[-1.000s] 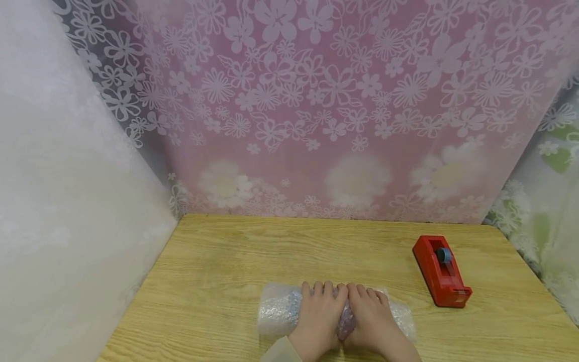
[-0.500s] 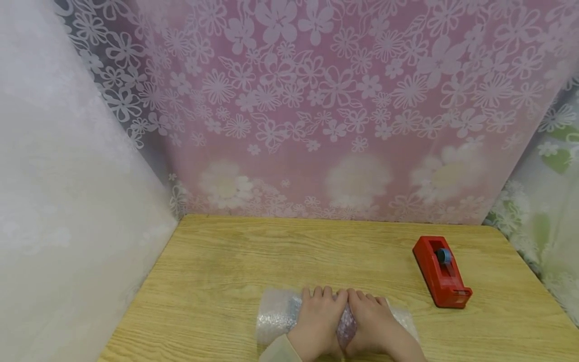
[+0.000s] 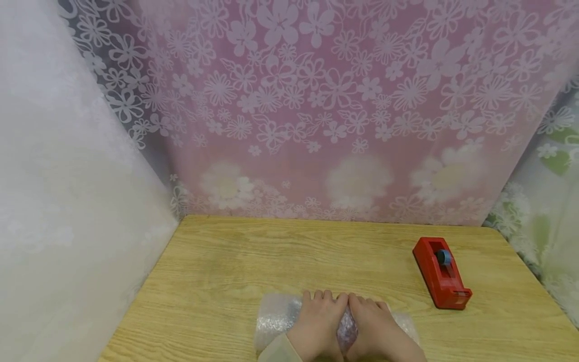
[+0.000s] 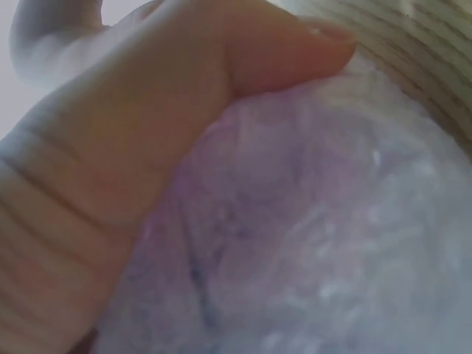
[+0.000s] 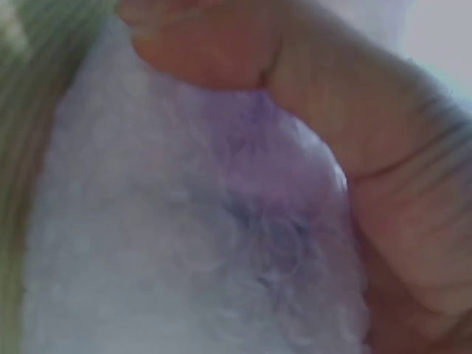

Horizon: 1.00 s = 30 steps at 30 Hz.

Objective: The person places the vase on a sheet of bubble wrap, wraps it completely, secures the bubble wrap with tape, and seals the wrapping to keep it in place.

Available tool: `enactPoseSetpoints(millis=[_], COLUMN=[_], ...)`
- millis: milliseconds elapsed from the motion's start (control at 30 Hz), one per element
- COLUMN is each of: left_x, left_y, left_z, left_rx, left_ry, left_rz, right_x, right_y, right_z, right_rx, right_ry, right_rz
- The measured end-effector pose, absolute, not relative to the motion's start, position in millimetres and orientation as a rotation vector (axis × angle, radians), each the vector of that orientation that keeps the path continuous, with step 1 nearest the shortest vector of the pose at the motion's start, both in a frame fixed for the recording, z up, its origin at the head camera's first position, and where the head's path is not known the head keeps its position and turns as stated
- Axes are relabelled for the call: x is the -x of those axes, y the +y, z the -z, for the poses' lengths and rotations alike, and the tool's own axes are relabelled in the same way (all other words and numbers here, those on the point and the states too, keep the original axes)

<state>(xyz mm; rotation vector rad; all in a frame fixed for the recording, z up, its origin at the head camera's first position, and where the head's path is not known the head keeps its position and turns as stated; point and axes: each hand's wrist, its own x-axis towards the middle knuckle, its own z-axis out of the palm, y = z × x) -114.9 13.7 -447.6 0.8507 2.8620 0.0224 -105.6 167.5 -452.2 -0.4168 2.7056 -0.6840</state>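
A roll of bubble wrap [image 3: 277, 322] lies crosswise near the front of the table, with something purple showing through its middle. My left hand [image 3: 318, 324] grips it left of centre, fingers over the far side. Close beside it, my right hand [image 3: 374, 327] grips the roll right of centre, and the two index fingers nearly meet at the top. In the left wrist view the thumb [image 4: 295, 55] curls round the near side of the wrap. The right wrist view shows the other thumb [image 5: 214, 44] pressed against it in the same way. What is inside is blurred by the wrap.
A red tape dispenser [image 3: 441, 274] with a small roll of tape stands on the wooden table [image 3: 217, 271] at the right. A pink flowered curtain [image 3: 289, 125] hangs at the back edge, and pale sheets [image 3: 81, 201] close off both sides.
Both hands and the bubble wrap roll have shifted slightly towards the person, the roll turning a little under the grip. The tape dispenser stays where it was.
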Motion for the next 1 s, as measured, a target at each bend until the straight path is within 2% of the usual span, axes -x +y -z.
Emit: enactPoseSetpoints(millis=[367,633,1000], left_x=[118.7,124.5,122.7], left_y=[10.8,8.2,10.1], left_z=[449.2,451.0,447.8], left_rx=[-0.829,-0.797,-0.764], left_ry=[2.860,2.792,2.816], left_rz=[-0.093,-0.196,-0.140], right_x=[90.4,74.2,80.5], right_y=[155.7,147.7,147.6], right_z=[460.8,466.7,470.5], right_rx=[0.321,0.399,0.466], right_ry=[2.911,3.123,3.177], right_rz=[0.467,0.343,0.380])
